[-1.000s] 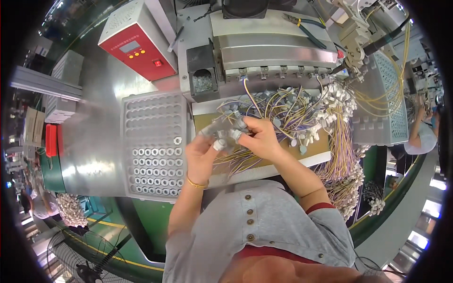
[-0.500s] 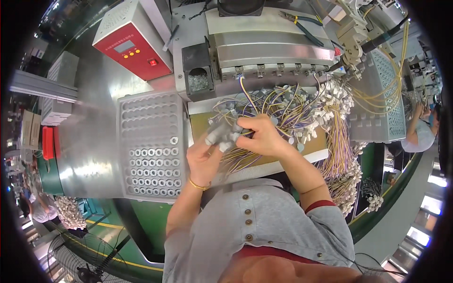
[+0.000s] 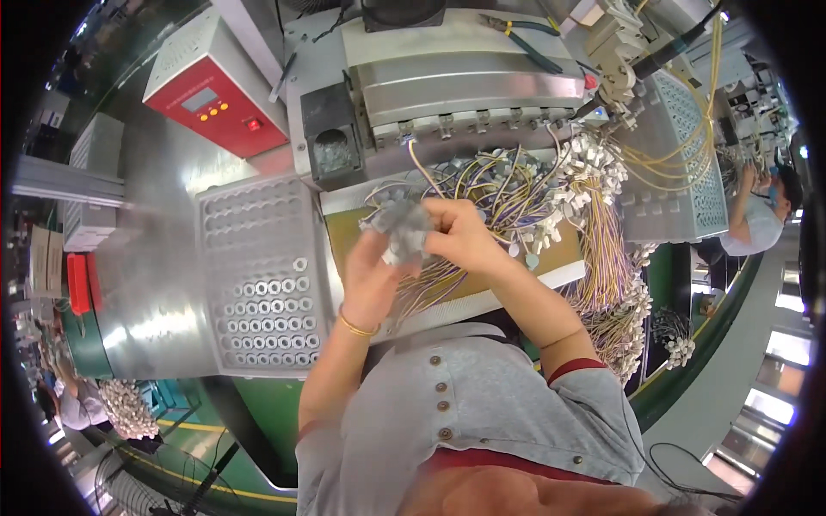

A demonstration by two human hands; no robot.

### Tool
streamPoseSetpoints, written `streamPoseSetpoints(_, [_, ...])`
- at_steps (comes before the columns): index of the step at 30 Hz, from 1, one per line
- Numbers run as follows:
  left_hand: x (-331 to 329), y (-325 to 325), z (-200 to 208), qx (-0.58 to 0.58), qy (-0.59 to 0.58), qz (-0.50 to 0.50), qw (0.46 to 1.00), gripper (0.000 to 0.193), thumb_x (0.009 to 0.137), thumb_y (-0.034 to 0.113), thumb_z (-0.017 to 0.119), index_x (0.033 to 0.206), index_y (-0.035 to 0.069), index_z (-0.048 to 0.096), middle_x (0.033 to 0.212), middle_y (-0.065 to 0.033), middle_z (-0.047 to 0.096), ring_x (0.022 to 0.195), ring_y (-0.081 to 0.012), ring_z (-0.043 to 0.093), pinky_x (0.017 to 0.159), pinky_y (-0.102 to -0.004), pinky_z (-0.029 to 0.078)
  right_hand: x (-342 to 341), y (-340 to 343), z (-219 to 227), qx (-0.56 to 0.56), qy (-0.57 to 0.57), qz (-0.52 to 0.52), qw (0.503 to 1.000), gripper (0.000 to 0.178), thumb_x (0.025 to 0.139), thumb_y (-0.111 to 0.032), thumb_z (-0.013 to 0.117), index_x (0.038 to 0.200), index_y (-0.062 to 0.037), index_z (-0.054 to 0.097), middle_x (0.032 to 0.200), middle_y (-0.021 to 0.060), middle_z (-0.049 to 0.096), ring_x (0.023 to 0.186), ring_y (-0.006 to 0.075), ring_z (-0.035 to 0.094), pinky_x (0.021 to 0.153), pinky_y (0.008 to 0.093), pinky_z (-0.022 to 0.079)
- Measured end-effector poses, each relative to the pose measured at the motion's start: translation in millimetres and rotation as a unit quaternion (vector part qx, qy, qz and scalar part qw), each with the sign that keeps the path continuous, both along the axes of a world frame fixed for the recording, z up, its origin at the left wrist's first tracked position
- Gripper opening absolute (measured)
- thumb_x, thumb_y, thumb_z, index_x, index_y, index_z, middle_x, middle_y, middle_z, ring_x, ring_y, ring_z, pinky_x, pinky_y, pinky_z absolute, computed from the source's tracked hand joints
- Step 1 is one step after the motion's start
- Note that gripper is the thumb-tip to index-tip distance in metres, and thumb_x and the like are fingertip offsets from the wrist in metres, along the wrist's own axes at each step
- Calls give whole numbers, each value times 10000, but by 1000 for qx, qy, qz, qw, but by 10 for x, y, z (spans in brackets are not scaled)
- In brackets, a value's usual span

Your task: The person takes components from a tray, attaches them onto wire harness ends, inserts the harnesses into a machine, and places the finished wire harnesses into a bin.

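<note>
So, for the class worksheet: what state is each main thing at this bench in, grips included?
Left grip: closed on grey pieces, blurred
Right grip: closed on those pieces too
Tray: partly filled, rings in lower rows
Pliers: lying on the machine, handles spread
Wires: tangled heap
Red box: standing; power unclear

My cam's on a metal bench [image 3: 155,292]: red-fronted ctrl box [image 3: 211,107] far left, tray [image 3: 249,258] nr left, brown board [image 3: 344,236] w/ wires [image 3: 495,185] right
</note>
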State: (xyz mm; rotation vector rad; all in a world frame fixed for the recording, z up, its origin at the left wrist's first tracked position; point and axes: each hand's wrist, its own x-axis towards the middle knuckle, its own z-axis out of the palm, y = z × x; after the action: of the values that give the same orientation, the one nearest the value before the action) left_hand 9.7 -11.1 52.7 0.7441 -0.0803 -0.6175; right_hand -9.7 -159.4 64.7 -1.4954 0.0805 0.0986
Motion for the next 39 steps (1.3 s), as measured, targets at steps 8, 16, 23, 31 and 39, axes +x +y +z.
streamPoseSetpoints(8, [-241, -33, -657, 485, -588, -75, 643, 339, 656, 114, 644, 991, 87, 599, 654, -101, 532, 600, -212, 531, 577, -280, 444, 320, -395, -111, 77, 4, -379, 922, 61, 714, -25, 471, 666, -12, 506, 565, 21, 500, 383, 67, 431, 330, 199, 303])
streamPoseSetpoints(16, [-81, 127, -408, 391, -310, -151, 854, 233, 689, 73, 595, 919, 67, 629, 673, -100, 588, 551, -207, 547, 535, -273, 438, 379, -276, -118, 68, -6, -365, 928, 92, 711, -41, 508, 668, 26, 462, 612, 94, 527, 415, 144, 519, 341, 237, 396])
streamPoseSetpoints(23, [32, 289, -190, 466, -519, -155, 699, 205, 694, 43, 554, 882, 67, 633, 591, -106, 556, 507, -187, 554, 489, -276, 424, 472, -145, -42, 217, -55, -395, 891, 143, 727, -13, 504, 646, 15, 389, 637, 135, 547, 501, 228, 592, 418, 274, 470])
streamPoseSetpoints(31, [142, 559, 87, 540, -431, -50, 721, 217, 687, -3, 568, 891, 39, 632, 620, -61, 550, 484, -79, 445, 468, -211, 365, 502, -223, 12, 171, -39, -382, 907, 156, 752, -61, 524, 665, 52, 462, 637, 120, 560, 528, 216, 602, 430, 259, 468])
streamPoseSetpoints(39, [95, 558, 128, 503, -364, 34, 783, 201, 678, 17, 643, 879, 15, 632, 649, -15, 552, 536, -46, 446, 495, -189, 370, 239, -507, 42, -50, 32, -249, 967, 296, 796, -234, 527, 626, 7, 498, 565, 48, 538, 478, 109, 554, 422, 209, 394])
